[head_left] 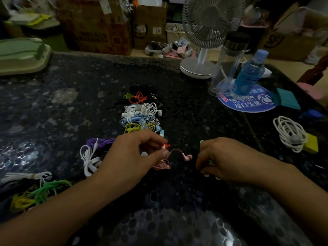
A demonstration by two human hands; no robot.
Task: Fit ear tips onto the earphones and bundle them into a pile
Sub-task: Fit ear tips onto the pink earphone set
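My left hand (136,155) pinches a red-and-white earbud (165,146) between thumb and fingers. Its pink cable (162,165) loops down onto the dark table, and the second red earbud (188,157) lies free between my hands. My right hand (225,160) is curled low over the table on a small green earphone part (211,162); white ear tips (206,175) peek out under its fingers. A pile of bundled earphones (140,110) in black, orange, white, blue and yellow lies just beyond my hands.
More bundles lie at left: purple (99,142), white (89,160), green and yellow (40,194). A coiled white cable (289,133) sits at right. A desk fan (204,50), a clear flask (229,59) and a blue bottle (248,73) stand at the back right.
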